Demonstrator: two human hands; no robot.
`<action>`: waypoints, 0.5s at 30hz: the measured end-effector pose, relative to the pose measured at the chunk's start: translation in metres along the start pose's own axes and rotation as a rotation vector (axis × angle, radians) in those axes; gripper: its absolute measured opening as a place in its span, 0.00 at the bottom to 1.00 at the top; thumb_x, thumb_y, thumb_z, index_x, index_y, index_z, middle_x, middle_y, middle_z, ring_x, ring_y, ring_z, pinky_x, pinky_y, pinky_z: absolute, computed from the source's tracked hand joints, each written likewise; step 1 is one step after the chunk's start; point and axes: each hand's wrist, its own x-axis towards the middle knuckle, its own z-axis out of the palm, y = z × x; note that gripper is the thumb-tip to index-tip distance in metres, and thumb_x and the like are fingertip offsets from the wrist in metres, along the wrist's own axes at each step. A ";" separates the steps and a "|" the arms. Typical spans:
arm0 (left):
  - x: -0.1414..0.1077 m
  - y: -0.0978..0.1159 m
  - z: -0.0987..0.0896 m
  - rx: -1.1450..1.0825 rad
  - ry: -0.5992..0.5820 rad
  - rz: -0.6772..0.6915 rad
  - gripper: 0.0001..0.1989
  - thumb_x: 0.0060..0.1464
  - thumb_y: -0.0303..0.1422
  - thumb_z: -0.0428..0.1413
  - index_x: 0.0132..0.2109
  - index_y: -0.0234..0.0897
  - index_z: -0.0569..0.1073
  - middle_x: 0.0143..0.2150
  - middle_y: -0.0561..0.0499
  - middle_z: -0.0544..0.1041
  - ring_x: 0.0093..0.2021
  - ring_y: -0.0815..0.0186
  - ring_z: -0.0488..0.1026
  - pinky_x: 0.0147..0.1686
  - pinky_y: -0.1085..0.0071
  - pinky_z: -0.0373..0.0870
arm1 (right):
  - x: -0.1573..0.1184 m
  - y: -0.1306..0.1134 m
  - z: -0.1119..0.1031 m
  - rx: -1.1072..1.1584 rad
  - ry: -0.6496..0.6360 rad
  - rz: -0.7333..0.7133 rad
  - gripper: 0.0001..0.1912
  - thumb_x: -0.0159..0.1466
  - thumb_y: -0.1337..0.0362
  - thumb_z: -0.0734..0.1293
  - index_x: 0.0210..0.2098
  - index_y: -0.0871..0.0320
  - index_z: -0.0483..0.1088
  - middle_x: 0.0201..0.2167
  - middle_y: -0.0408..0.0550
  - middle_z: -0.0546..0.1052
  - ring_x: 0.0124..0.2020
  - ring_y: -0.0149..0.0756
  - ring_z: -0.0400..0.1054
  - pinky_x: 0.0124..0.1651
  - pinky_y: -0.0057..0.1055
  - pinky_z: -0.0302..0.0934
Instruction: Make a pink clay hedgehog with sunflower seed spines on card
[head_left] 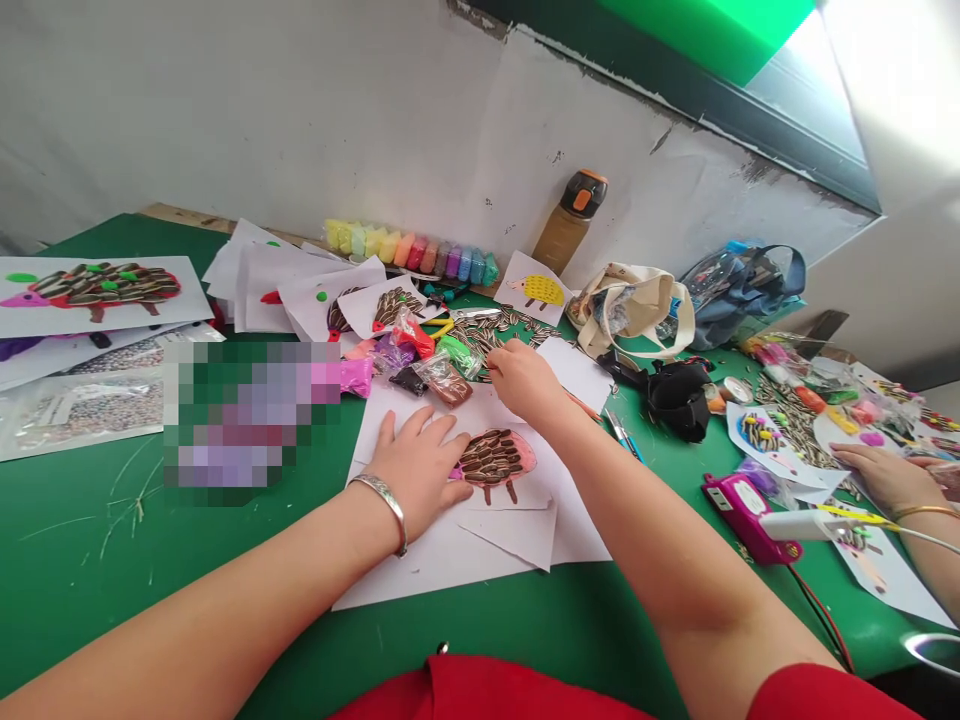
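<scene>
1. The seed-covered hedgehog picture (495,462) lies just past the fingertips of my left hand (416,470), on a white paper sheet (442,565). Striped sunflower seeds fill its back in rows.
2. As far as I can judge, the back looks done. The pink face and brown legs carry no seeds, and no clay dots show yet, unlike the green dots on the hedgehog card (94,295) far beyond my left hand.
3. My left hand is open, its fingers spread flat on the paper, with a silver bangle (390,505) on the wrist.
4. My right hand (525,380) reaches ahead, fingers bunched over a heap of loose sunflower seeds (495,330). I cannot tell whether they are pinching anything.
5. Just left of my right hand lie clay bags (442,380); further ahead are 1 row of clay packs (409,250) and a bottle (574,220).
6. Far beyond my right hand, a co-worker's hand (885,475) rests near a white glue gun (795,525).
</scene>
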 end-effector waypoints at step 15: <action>0.003 0.000 0.002 0.015 -0.027 -0.019 0.25 0.56 0.42 0.57 0.59 0.43 0.68 0.64 0.43 0.65 0.65 0.45 0.56 0.59 0.36 0.50 | -0.142 0.008 -0.002 0.723 -0.022 0.205 0.08 0.64 0.62 0.63 0.37 0.53 0.74 0.30 0.41 0.77 0.31 0.33 0.68 0.35 0.29 0.61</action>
